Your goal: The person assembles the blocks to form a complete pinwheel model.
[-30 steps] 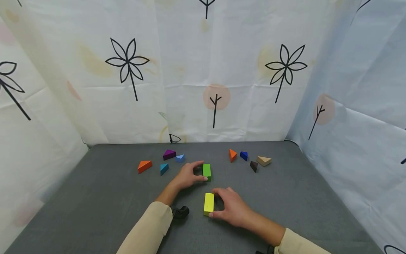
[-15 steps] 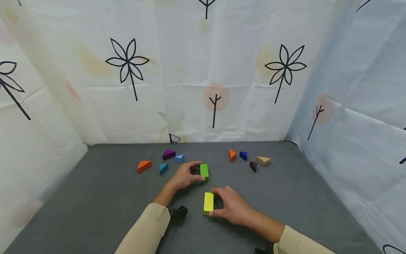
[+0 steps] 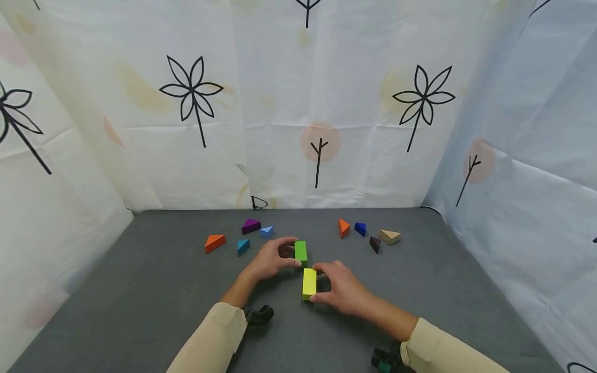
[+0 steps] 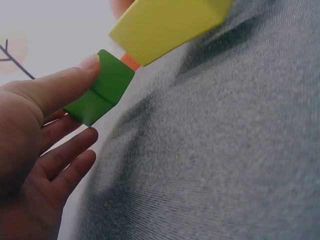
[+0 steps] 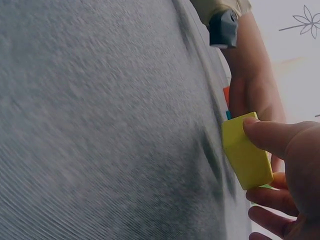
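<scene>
My left hand (image 3: 272, 258) pinches a green rectangular block (image 3: 300, 250) between its thumb and fingers, near the middle of the table. Just in front of it, on the near side, my right hand (image 3: 344, 291) holds a yellow rectangular block (image 3: 309, 283) by its two ends. In the left wrist view the yellow block (image 4: 170, 30) hovers over its shadow, close to the green block (image 4: 102, 87). The right wrist view shows the thumb on one end of the yellow block (image 5: 246, 152) and a finger at the other end, with the remaining fingers loosely bent.
On the grey table (image 3: 154, 305), to the left, lie orange (image 3: 215, 243), purple (image 3: 251, 226), light blue (image 3: 267, 231) and teal (image 3: 243, 246) triangular blocks. Orange (image 3: 343, 228), dark blue (image 3: 360, 229), dark brown (image 3: 375, 244) and tan (image 3: 389, 237) ones lie right. Printed fabric surrounds the table.
My right hand has carried the yellow block forward, closer to the green one. Earlier, my left hand shifted the green block slightly left. The triangular blocks stay where they were.
</scene>
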Demonstrator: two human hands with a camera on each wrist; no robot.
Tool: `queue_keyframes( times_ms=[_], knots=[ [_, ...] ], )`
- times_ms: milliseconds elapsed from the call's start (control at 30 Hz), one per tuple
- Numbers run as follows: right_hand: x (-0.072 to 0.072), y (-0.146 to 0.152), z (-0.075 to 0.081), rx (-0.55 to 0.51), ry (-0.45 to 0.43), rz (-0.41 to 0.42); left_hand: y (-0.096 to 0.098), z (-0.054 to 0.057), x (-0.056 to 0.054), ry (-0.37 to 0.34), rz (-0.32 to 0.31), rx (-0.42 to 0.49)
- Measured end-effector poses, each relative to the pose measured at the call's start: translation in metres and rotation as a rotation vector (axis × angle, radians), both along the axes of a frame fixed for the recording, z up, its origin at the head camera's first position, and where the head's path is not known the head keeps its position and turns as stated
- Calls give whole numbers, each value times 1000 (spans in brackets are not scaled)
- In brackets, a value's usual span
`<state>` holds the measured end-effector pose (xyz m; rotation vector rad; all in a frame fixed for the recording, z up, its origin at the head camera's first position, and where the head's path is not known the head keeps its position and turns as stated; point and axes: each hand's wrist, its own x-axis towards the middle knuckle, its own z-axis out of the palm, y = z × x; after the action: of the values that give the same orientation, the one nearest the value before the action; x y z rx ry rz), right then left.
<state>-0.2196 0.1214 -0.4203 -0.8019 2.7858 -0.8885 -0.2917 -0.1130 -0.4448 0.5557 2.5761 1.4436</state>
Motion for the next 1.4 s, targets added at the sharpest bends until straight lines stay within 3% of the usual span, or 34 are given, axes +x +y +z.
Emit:
queue_keyframes(
  times_ms=[300,633,1033,1400],
  knots=[
    [-8,2,5,-17,38,7,2,5,6,-18,-9,26],
    [-16,3,-3,15,36,58,2,-3,5,-9,-6,-15],
    [-15,1,-12,-10,6,72,-5,-3,4,-8,-89,-48],
    [-11,-2,-13,13,85,109,-3,-3,7,-20,-80,-36]
  ],
)
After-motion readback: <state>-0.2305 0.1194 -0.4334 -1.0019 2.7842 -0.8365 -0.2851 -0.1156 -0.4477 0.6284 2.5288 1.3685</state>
